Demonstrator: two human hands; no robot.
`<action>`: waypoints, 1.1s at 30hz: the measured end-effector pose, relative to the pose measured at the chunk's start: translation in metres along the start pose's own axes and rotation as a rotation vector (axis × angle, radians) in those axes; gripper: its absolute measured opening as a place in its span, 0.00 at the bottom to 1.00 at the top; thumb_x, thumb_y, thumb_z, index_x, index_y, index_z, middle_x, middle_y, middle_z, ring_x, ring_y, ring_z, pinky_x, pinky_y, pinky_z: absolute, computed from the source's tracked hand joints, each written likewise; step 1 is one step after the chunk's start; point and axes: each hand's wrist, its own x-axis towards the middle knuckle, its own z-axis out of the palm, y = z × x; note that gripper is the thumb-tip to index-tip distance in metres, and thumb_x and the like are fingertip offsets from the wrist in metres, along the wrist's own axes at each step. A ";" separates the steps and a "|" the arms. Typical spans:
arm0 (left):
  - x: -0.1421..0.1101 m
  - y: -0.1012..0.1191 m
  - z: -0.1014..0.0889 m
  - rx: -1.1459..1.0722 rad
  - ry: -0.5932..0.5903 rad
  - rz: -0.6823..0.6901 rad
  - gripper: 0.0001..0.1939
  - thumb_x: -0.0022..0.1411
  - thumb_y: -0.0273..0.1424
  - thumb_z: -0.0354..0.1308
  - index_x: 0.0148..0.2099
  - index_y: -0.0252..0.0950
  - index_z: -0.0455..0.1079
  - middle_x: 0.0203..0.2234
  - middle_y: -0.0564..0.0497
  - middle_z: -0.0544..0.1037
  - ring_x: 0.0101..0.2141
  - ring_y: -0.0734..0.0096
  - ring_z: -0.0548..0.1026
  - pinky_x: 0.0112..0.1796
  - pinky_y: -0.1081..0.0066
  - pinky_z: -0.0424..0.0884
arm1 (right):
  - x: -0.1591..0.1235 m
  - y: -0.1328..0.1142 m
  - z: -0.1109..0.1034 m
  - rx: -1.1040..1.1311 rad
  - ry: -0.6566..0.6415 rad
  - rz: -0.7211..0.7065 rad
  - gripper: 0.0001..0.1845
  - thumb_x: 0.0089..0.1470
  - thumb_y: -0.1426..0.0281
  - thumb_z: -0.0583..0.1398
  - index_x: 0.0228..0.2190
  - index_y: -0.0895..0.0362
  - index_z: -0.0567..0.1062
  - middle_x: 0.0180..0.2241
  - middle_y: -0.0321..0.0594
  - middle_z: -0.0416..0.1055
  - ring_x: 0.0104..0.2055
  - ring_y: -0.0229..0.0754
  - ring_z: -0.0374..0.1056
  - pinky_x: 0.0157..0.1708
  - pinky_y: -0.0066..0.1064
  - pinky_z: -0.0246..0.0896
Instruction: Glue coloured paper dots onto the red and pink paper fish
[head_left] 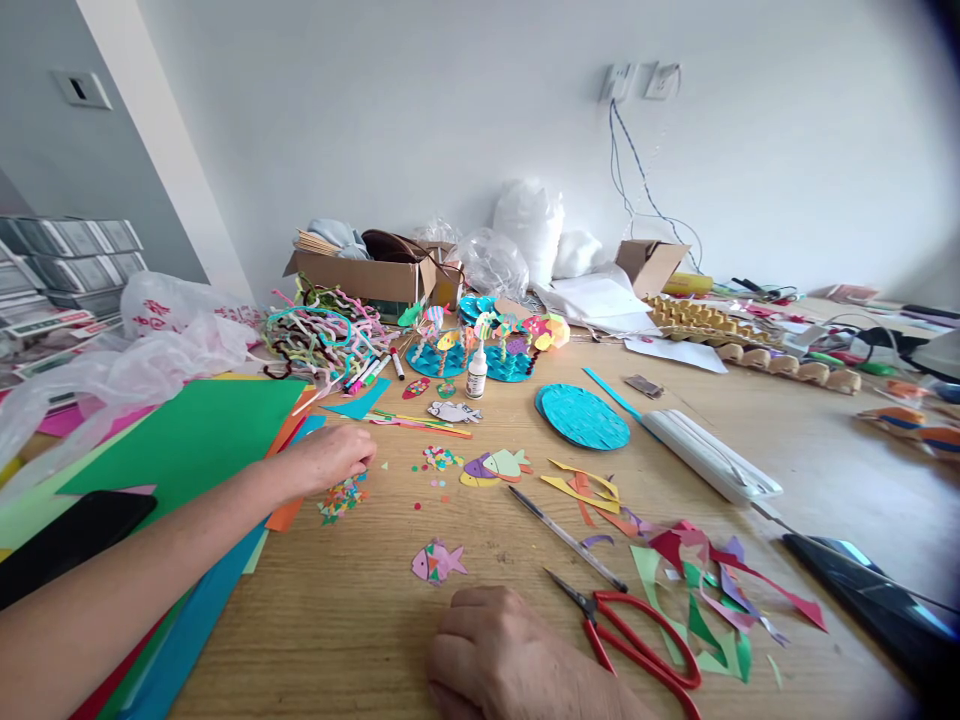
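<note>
My left hand (326, 460) reaches across the wooden table (360, 620), fingers curled together just above a small heap of coloured paper dots (341, 497); what they pinch is too small to make out. My right hand (510, 655) rests near the front edge as a loose fist with nothing visible in it. A pink paper fish (437, 561) lies just ahead of the right hand. Red-handled scissors (637, 640) lie to its right, with a pen (566, 538) above them. More paper fish (496, 466) and a white fish (454, 411) lie further out.
Coloured paper sheets (187, 440) are stacked at left beside a black phone (71, 540). Paper scraps (712, 590) litter the right. A glue bottle (476, 374), teal disc (583, 416), pipe cleaners (322, 335), cardboard boxes (375, 275) and egg cartons (705, 320) fill the back.
</note>
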 end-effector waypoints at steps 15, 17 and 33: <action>-0.006 0.014 -0.021 -0.141 0.106 -0.056 0.06 0.53 0.24 0.48 0.25 0.37 0.61 0.23 0.55 0.70 0.27 0.72 0.69 0.29 0.75 0.62 | 0.000 -0.002 -0.005 0.177 0.119 0.212 0.07 0.49 0.78 0.54 0.22 0.57 0.67 0.24 0.35 0.68 0.26 0.34 0.62 0.26 0.24 0.53; -0.009 0.025 -0.026 -0.165 0.144 -0.072 0.06 0.53 0.25 0.48 0.25 0.37 0.60 0.22 0.56 0.70 0.26 0.72 0.68 0.28 0.75 0.61 | 0.003 -0.001 -0.011 0.327 0.247 0.429 0.07 0.48 0.79 0.54 0.24 0.57 0.68 0.22 0.34 0.68 0.25 0.33 0.61 0.25 0.23 0.52; -0.011 0.104 -0.031 -0.274 0.264 -0.059 0.08 0.54 0.23 0.48 0.24 0.38 0.59 0.21 0.55 0.66 0.23 0.73 0.65 0.24 0.74 0.57 | 0.046 0.032 -0.026 0.587 0.474 0.795 0.02 0.42 0.75 0.58 0.21 0.58 0.68 0.20 0.30 0.63 0.23 0.32 0.57 0.21 0.22 0.49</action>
